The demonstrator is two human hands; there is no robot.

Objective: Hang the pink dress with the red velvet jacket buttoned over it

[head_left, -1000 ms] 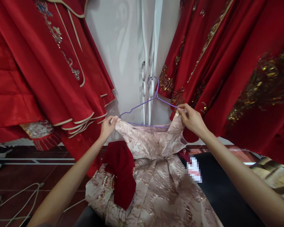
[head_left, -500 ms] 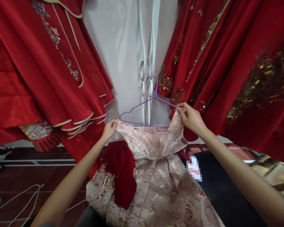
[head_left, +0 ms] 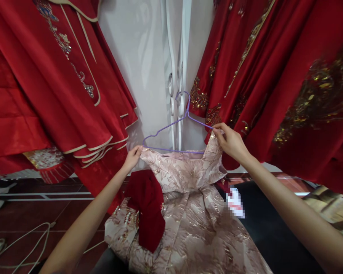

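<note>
A pale pink brocade dress (head_left: pixel 188 213) hangs down in front of me from a purple wire hanger (head_left: pixel 171 127). My left hand (head_left: pixel 132 156) pinches the dress's left shoulder just under the hanger's left end. My right hand (head_left: pixel 230 142) is closed on the right shoulder of the dress together with the hanger's right end. A dark red velvet piece (head_left: pixel 147 207) drapes over the dress's left side. The hanger's hook sits in front of white door handles (head_left: pixel 177 95).
Red embroidered gowns hang on the left (head_left: pixel 45 83) and on the right (head_left: pixel 274 76), framing a white door (head_left: pixel 143 57). White cables (head_left: pixel 23 243) lie on the dark red tiled floor at lower left. A black surface (head_left: pixel 263 224) is at lower right.
Both hands and the hanger have shifted very little. My left hand has slid slightly lower and right on the dress's shoulder, leaving the hanger's left end bare.
</note>
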